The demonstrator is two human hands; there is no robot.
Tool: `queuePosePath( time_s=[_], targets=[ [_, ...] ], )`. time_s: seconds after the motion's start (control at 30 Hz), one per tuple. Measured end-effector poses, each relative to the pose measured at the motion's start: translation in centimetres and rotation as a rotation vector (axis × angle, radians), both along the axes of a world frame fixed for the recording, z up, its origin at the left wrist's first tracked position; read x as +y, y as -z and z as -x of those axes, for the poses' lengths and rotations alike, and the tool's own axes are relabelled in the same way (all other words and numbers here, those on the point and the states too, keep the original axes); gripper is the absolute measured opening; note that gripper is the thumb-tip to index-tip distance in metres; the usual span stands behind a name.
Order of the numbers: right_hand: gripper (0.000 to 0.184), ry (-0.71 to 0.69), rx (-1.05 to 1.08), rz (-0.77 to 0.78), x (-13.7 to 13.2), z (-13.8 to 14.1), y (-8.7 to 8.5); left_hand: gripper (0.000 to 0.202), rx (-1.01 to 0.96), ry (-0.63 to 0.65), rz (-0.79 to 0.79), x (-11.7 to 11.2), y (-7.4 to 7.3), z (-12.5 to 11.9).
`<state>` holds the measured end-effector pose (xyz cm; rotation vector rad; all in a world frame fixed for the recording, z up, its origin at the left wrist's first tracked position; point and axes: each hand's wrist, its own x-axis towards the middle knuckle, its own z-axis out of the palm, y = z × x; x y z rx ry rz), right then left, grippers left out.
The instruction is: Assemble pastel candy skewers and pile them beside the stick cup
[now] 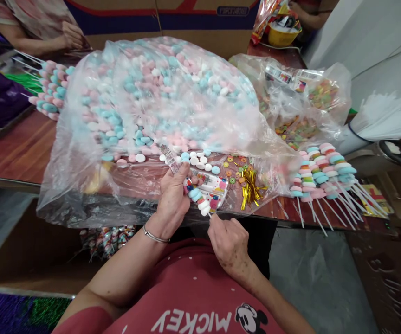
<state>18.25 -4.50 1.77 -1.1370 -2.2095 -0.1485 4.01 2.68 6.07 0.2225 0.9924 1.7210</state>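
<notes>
Slanting forward from the lower left, the left forearm (127, 273) carries a bracelet (156, 235) at its wrist. The left hand (173, 197) is curled, with its thumb pressing on a printed wrapper (170, 157) and the candy skewer (197, 197) beside its fingers; how far the wrapper covers the candies, I cannot tell. The right hand (229, 243) has its back upward and its fingers folded, pinching at the skewer's lower end. This skewer lies obliquely between both hands, at the near edge of the desk (16, 144), before the large candy bag (169, 102).
</notes>
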Motion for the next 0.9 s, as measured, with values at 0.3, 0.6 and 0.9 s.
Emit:
queuePosePath(
  time_s=[0.3,0.6,0.9],
  targets=[
    [0.027,-0.093,0.304,0.66,-0.2,-0.1,-0.6,0.047,0.061,-0.02,0.017,0.1,0.4,0.1],
    [0.01,-0.049,1.338,1.594,0.3,0.9,-0.9,0.037,-0.068,0.096,0.089,0.1,0.3,0.5],
    [0.022,-0.01,0.818,1.209,-0.3,0.3,-0.6,0.032,-0.177,0.112,0.176,0.5,-0.1,0.9]
  ],
)
